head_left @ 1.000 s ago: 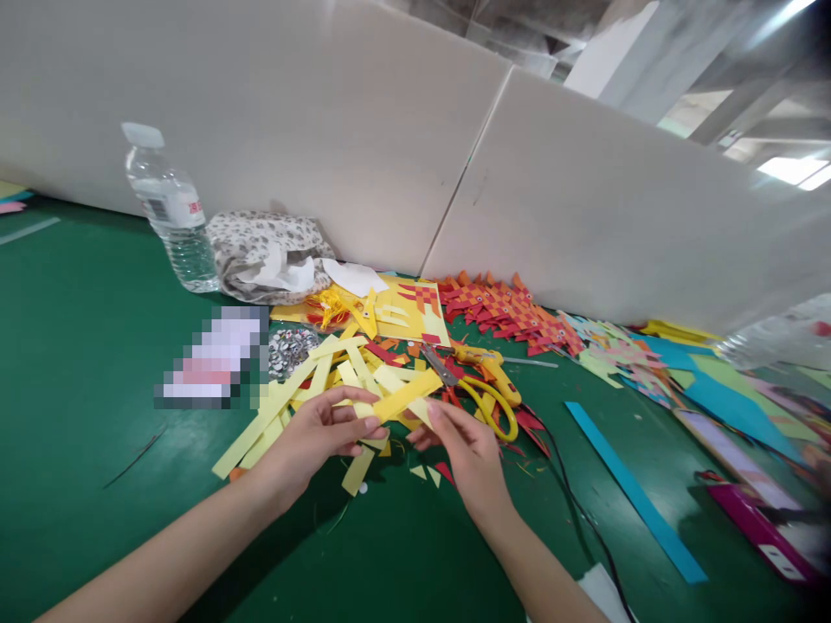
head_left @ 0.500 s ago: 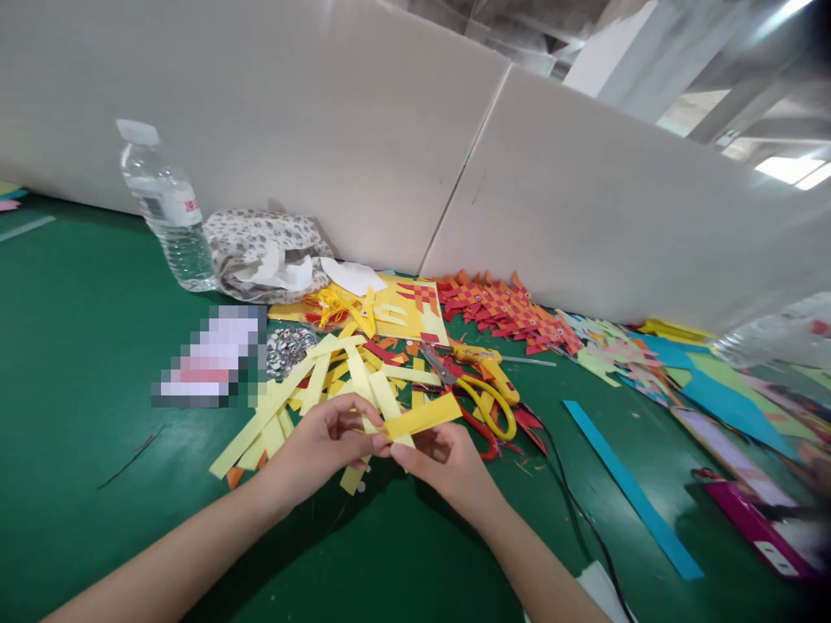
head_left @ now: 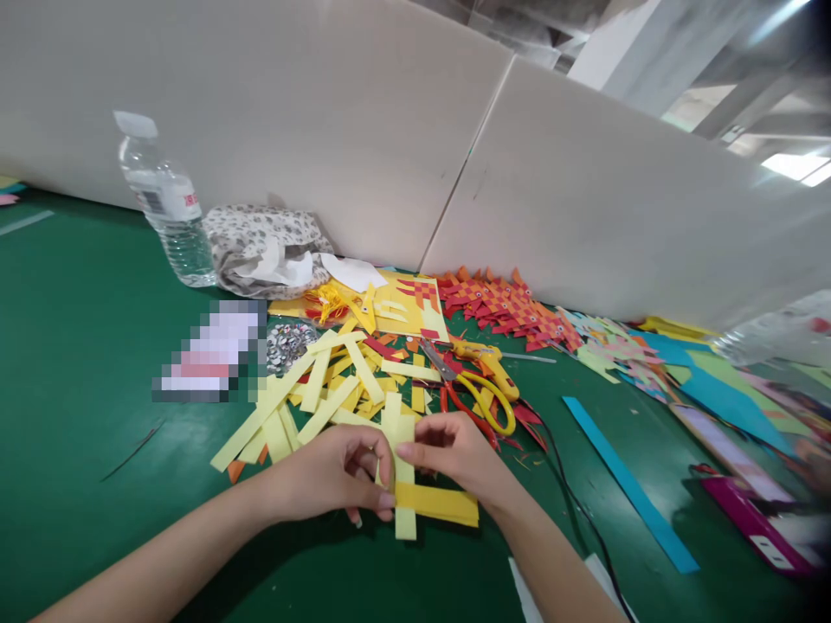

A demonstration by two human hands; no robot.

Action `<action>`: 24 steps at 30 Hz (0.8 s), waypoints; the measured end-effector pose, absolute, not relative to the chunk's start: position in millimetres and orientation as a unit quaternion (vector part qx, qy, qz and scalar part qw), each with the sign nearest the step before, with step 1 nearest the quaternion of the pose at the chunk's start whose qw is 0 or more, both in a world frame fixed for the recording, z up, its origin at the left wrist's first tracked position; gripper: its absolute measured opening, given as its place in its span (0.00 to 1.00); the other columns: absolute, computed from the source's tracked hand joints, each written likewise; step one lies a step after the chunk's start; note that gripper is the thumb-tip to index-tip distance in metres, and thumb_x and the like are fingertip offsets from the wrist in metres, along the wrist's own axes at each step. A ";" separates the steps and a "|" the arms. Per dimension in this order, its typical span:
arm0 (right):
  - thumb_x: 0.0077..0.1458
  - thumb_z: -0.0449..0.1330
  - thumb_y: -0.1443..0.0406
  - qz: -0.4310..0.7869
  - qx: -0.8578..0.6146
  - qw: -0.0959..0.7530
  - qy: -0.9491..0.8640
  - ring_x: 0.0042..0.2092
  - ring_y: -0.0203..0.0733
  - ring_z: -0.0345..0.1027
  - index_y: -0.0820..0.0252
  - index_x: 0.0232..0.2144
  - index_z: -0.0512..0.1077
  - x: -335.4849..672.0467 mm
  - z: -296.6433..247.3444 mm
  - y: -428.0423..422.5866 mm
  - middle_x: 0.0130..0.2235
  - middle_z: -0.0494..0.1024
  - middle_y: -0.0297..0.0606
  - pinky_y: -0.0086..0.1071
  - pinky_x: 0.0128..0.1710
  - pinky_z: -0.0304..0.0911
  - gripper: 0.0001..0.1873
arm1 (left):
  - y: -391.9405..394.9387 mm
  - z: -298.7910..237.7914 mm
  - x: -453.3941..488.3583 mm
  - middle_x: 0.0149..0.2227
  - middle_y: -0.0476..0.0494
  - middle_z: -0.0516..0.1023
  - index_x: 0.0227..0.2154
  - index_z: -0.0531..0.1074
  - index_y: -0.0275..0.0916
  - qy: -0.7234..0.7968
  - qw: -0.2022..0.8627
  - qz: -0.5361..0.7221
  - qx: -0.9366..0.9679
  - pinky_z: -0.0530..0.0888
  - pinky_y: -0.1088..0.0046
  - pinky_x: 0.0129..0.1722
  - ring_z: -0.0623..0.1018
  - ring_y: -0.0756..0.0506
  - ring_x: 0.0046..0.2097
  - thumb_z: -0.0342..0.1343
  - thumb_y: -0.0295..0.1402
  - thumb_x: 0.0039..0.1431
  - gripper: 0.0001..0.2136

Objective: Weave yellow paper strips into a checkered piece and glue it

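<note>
Low over the green table, my left hand (head_left: 360,476) pinches crossed paper strips at their left side. A pale yellow paper strip (head_left: 405,472) runs up and down, and a darker yellow paper strip (head_left: 445,504) crosses it and points right. My right hand (head_left: 454,450) is closed on the upper right edge of the pale strip, thumb on top. Part of another pale strip shows behind my left fingers. Just beyond the hands lies a heap of loose yellow strips (head_left: 334,402). Scissors (head_left: 494,405) with yellow and red handles lie beside the heap.
A yellow glue gun (head_left: 490,363) with a black cord lies behind the scissors. Red-orange woven paper fish (head_left: 499,303) line the partition. At left are a water bottle (head_left: 172,203), a blurred-out phone (head_left: 217,346) and googly eyes (head_left: 286,348). A blue strip (head_left: 629,484) lies at right.
The crossed strips have turned, so the pale strip now stands upright in view and the darker one points right, lower down. My right hand has shifted up along the pale strip.
</note>
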State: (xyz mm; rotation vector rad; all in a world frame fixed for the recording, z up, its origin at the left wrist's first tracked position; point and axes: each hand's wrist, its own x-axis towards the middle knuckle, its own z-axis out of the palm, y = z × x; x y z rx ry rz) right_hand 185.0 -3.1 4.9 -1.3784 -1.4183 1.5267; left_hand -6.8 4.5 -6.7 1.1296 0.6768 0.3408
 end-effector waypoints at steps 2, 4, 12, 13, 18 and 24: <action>0.38 0.67 0.62 0.578 -0.526 0.327 -0.531 0.19 0.27 0.58 0.63 0.19 0.72 182.4 4.5 -3.4 0.17 0.68 0.27 0.22 0.20 0.55 0.11 | 3.9 -5.4 -6.7 0.25 0.48 0.78 0.23 0.64 0.38 0.310 0.779 0.144 0.525 0.67 0.82 0.22 0.77 0.51 0.28 0.61 0.33 0.44 0.10; 0.39 0.67 0.62 0.577 -0.526 0.330 -0.530 0.19 0.27 0.57 0.63 0.18 0.71 180.1 4.9 -3.7 0.16 0.66 0.26 0.22 0.20 0.55 0.10 | 3.6 -4.8 -6.7 0.26 0.48 0.78 0.23 0.64 0.38 0.309 0.782 0.140 0.523 0.67 0.82 0.21 0.77 0.50 0.29 0.62 0.33 0.43 0.10; 0.38 0.67 0.59 0.549 -0.559 0.378 -0.493 0.21 0.28 0.59 0.63 0.22 0.71 177.0 6.1 -2.8 0.20 0.69 0.28 0.23 0.21 0.57 0.13 | 5.4 -7.5 -6.5 0.21 0.52 0.73 0.21 0.62 0.38 0.320 0.778 0.155 0.518 0.64 0.83 0.18 0.79 0.46 0.33 0.62 0.34 0.43 0.12; 0.38 0.67 0.59 0.544 -0.562 0.385 -0.491 0.21 0.28 0.59 0.63 0.22 0.71 177.0 5.9 -2.3 0.20 0.70 0.28 0.23 0.21 0.58 0.13 | 6.0 -8.1 -6.4 0.21 0.53 0.72 0.21 0.61 0.38 0.322 0.777 0.158 0.517 0.64 0.83 0.18 0.79 0.45 0.33 0.62 0.34 0.43 0.13; 0.37 0.68 0.59 0.535 -0.563 0.397 -0.489 0.23 0.30 0.61 0.62 0.21 0.70 178.1 4.4 -1.4 0.21 0.70 0.28 0.24 0.23 0.59 0.13 | 6.9 -10.2 -6.6 0.20 0.54 0.70 0.21 0.60 0.37 0.318 0.776 0.163 0.520 0.65 0.83 0.18 0.80 0.44 0.33 0.62 0.33 0.43 0.13; 0.34 0.69 0.62 0.562 -0.534 0.365 -0.517 0.29 0.34 0.68 0.61 0.27 0.72 181.3 6.9 -2.4 0.28 0.76 0.33 0.27 0.29 0.62 0.15 | 5.0 -8.6 -7.3 0.19 0.54 0.70 0.20 0.60 0.38 0.320 0.774 0.161 0.521 0.65 0.83 0.18 0.79 0.45 0.32 0.61 0.31 0.43 0.12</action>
